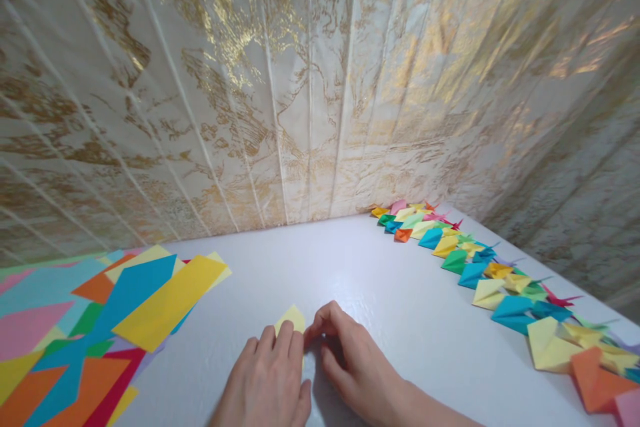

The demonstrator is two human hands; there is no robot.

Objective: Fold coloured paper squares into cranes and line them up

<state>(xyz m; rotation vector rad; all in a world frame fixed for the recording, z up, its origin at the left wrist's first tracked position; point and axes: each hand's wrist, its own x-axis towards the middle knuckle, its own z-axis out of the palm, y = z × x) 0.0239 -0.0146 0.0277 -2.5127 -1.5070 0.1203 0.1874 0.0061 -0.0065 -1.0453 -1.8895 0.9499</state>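
Note:
A small pale yellow folded paper (pixel 294 315) lies on the white table near the front, its pointed tip showing beyond my fingers. My left hand (pixel 270 370) rests over it, fingers together and pressing it against the table; most of the paper is hidden beneath. Just to the right, my right hand (pixel 350 360) has its fingers curled, with the index fingertip at the paper's right edge. The thumb is bent below, and a gap shows between it and the index finger.
Loose coloured paper sheets (pixel 167 303) overlap in a pile on the left. Rows of folded paper figures (pixel 470 273) run along the table's right edge. Behind the white table (pixel 240 280) hangs a cream curtain with gold patterns (pixel 300 113).

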